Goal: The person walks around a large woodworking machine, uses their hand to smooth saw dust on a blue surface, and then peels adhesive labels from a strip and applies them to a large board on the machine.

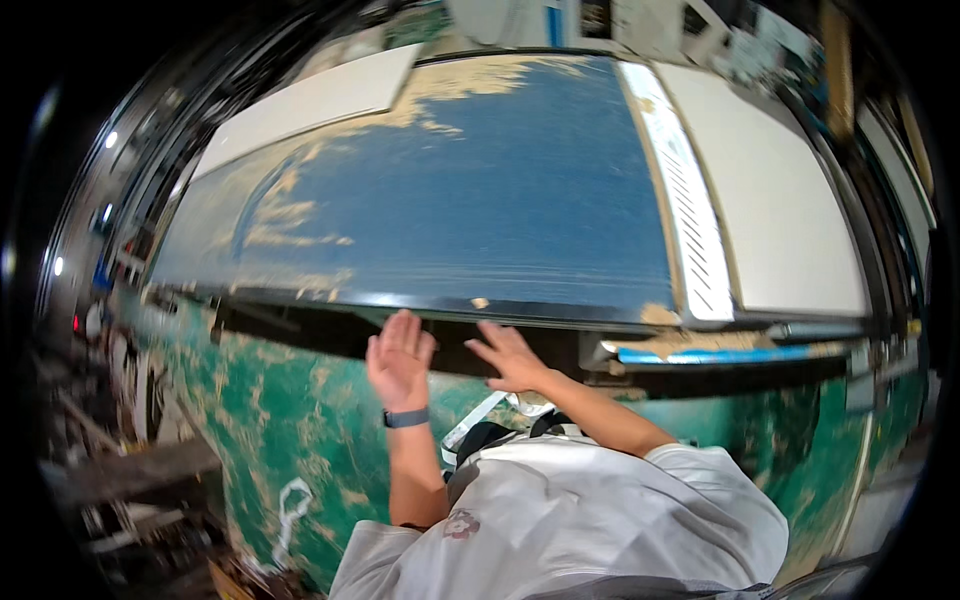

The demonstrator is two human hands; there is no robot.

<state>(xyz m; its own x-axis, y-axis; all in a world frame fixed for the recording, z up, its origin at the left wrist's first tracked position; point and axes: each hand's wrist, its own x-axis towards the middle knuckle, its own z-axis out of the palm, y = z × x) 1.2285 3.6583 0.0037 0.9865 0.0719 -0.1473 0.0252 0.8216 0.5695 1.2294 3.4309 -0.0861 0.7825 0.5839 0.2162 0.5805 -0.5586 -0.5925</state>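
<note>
In my head view, I judge this a free-handed moment at the bench: my left hand [399,358] is open, palm up, fingers loosely together; my right hand [510,360] is spread; neither holds anything. The blue tabletop [510,200] lies at 12 o'clock, smooth under powdery tan dust [470,78]. Flat, matte white boards: 1 long board [300,112] at 11, 1 broad board [775,200] at 2. Handling either calls for reaching forward.

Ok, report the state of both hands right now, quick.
Left hand: open, palm showing, holding nothing.
Right hand: open, fingers spread, nothing visible in it.
</note>
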